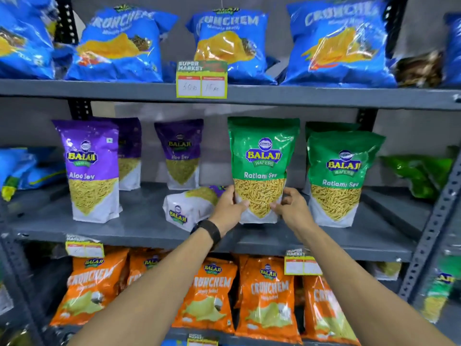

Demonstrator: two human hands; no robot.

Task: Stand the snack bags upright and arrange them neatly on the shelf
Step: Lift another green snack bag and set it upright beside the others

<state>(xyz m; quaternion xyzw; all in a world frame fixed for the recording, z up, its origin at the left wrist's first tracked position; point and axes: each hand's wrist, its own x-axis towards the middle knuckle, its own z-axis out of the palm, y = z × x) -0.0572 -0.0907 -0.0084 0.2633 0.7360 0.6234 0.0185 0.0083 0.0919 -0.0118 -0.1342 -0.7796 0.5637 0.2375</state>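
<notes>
A green Ratlami Sev bag (263, 156) stands upright on the grey middle shelf (139, 228). My left hand (230, 206) grips its lower left edge and my right hand (293, 208) grips its lower right edge. Just left of it a purple Aloo Sev bag (187, 211) lies on its side, partly hidden behind my left hand. Another green Ratlami Sev bag (341, 181) stands upright to the right, with one more behind it. Upright purple Aloo Sev bags stand at the left front (91, 171), behind that one (129, 156) and at the middle back (180, 153).
Blue Crunchem bags (119, 46) fill the upper shelf, orange Crunchem bags (268, 295) the lower one. A green bag (419, 173) lies flat at the far right of the middle shelf, blue bags (27, 168) at its far left. Price tags (201, 79) hang on the shelf edges. A perforated steel post (434, 226) rises at right.
</notes>
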